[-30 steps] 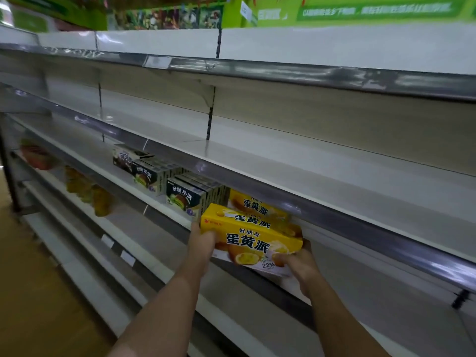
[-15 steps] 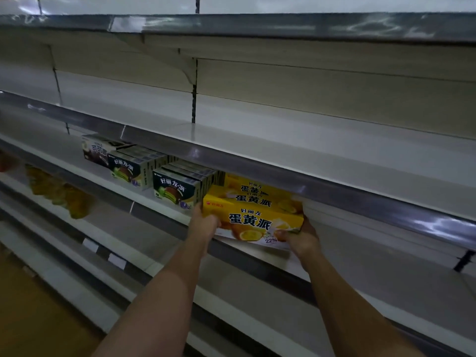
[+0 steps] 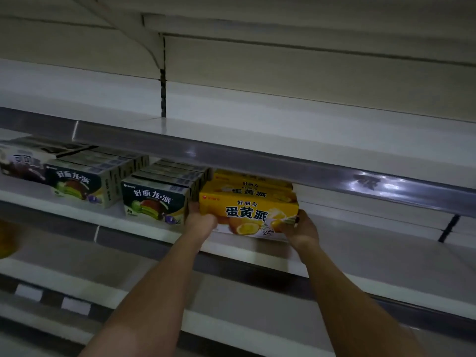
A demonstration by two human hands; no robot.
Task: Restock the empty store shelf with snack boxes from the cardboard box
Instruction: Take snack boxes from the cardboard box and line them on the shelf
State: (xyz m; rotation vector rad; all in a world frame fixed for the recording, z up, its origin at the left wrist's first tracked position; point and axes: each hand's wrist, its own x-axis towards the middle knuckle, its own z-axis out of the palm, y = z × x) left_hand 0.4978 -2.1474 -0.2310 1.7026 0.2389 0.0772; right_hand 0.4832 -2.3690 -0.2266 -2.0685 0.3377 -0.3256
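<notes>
Both hands clamped on one yellow box — left hand curled round its left end, right hand round its right end, fingers wrapped onto the side. Box face toward the camera, sitting at the near edge of the shelf, bottom edge on or just above the lip; cannot tell which. Directly behind it, further yellow boxes in a row running to the far side, partly hidden under the rail of the shelf above.

Just left of the held box, touching or nearly so, a row of green boxes, front one facing out with a picture of a layered pie. Further left, a second row of green boxes, set a little apart from the first. At the far left, a dark box, blurred, print unreadable.

Above, an upper shelf with a slotted upright in the back panel. Below, a lower shelf with two white tags on an edge strip at bottom left. Something orange at the left margin — too blurred to tell what.
</notes>
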